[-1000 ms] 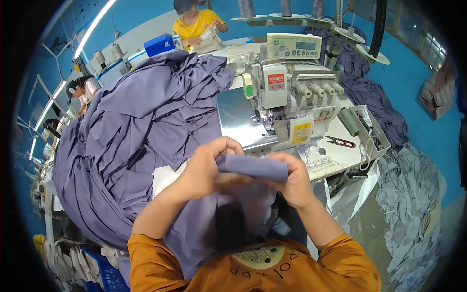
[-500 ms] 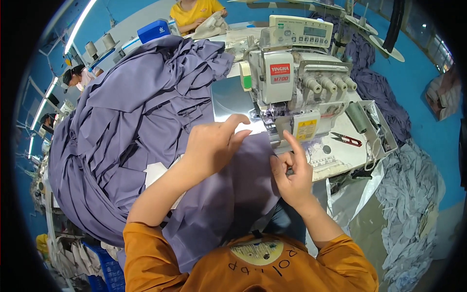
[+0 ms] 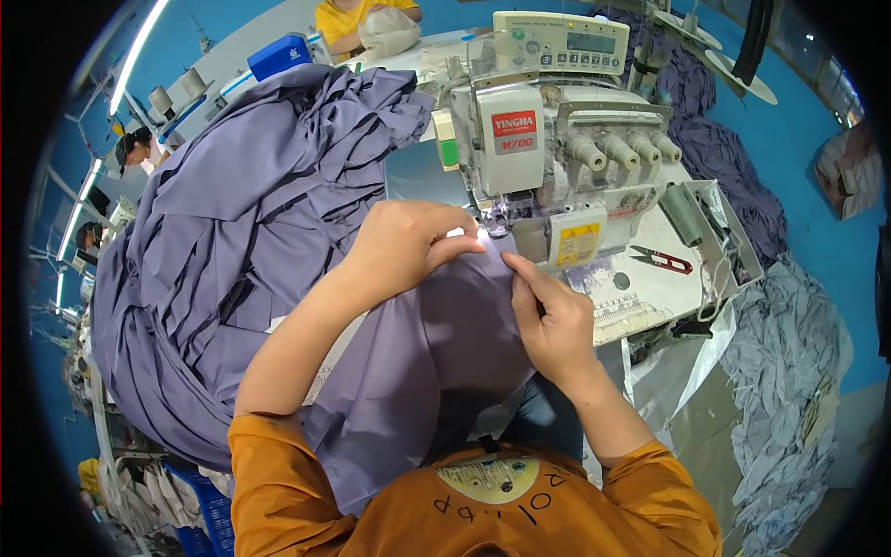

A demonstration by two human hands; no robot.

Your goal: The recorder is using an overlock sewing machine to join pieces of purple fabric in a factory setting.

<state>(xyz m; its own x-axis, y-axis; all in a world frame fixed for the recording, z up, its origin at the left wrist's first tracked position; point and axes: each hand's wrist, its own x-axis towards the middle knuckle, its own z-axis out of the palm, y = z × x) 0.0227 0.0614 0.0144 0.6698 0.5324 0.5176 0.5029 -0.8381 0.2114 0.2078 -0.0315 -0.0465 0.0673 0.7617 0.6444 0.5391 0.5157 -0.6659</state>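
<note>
A smooth purple fabric piece (image 3: 469, 325) hangs over the table's front edge toward my lap, its upper edge at the presser foot of a white overlock sewing machine (image 3: 513, 167). My left hand (image 3: 404, 246) is closed at that edge, thumb and forefinger pinching the fabric just left of the foot. Slightly lower and to the right, my right hand (image 3: 555, 325) pinches the fabric's right edge between thumb and fingers. A large rumpled heap of the same purple fabric (image 3: 241, 195) fills the table to the left.
Red-handled thread snips (image 3: 663, 260) lie on the machine table, right of the machine. Beside them are a dark green cylinder (image 3: 683, 215) and an open tray (image 3: 742, 255). Greyish cloth strips (image 3: 784, 381) hang at far right. A co-worker in yellow (image 3: 357, 23) sits across.
My left thumb and forefinger have come together on the fabric. My right forefinger, stretched out before, has closed into a pinch on its edge. The fabric edge now reaches the presser foot.
</note>
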